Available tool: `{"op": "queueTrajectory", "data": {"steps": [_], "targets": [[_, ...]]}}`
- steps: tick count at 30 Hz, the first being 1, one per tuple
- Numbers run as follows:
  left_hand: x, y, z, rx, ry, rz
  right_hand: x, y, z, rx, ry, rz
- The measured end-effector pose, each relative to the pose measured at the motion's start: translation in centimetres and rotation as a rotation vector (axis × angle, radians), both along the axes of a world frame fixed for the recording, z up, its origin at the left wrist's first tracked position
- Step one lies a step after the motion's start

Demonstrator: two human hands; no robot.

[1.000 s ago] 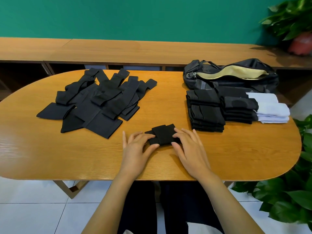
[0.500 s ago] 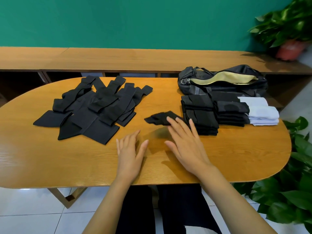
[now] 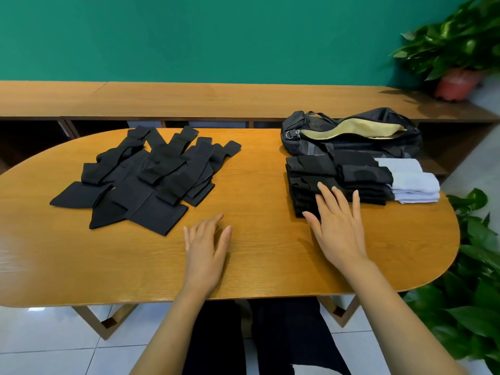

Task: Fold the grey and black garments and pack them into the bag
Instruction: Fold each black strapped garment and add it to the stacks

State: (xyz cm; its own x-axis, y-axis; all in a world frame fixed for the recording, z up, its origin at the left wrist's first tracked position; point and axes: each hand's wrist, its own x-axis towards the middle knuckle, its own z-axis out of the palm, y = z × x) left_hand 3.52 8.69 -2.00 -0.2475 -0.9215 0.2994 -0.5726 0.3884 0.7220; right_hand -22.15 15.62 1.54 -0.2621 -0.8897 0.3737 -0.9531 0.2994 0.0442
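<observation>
On the table (image 3: pixel 270 255): folded black pile (image 3: pixel 305 171) is touched by flat right hand (image 3: pixel 338 228).
Left hand (image 3: pixel 205 247): spread flat, nothing held.

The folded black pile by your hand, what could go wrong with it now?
The right hand lays straight fingers on the folded black stack; a sideways nudge might topple it. The unfolded black pieces overlap one another, so lifting one may drag others along.

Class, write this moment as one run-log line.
right hand: fingers flat on folded black stack | left hand: open, holding nothing | unfolded pile: far left | bag: unzipped
</observation>
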Motion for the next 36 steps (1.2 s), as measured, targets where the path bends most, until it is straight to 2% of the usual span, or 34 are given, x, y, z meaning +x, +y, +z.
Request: {"op": "queueTrajectory", "data": {"steps": [10,14,17,22,30,33,36], "targets": [[0.0,0.0,-0.1,0.012,-0.005,-0.007,0.6,-0.2,0.5,0.019,-0.058,0.042],[0.0,0.1,0.1,0.019,0.004,-0.007,1.4,-1.3,0.8,0.108,-0.029,0.107],[0.0,0.2,0.1,0.026,0.012,-0.007,1.5,-2.0,0.3,0.18,-0.023,0.061],[0.1,0.1,0.2,0.028,0.012,-0.01,1.9,-2.2,0.0,0.172,-0.035,0.046],[0.0,-0.3,-0.1,-0.001,0.03,0.019,5.3,-2.8,0.3,0.153,-0.035,0.214],[0.8,-0.8,0.4,-0.099,-0.04,0.03,7.2,-3.7,-0.1,0.174,-0.055,0.299],[3.1,-2.3,0.7,-0.175,-0.139,0.147,9.0,-4.6,-0.5,0.185,-0.096,0.378]]}}
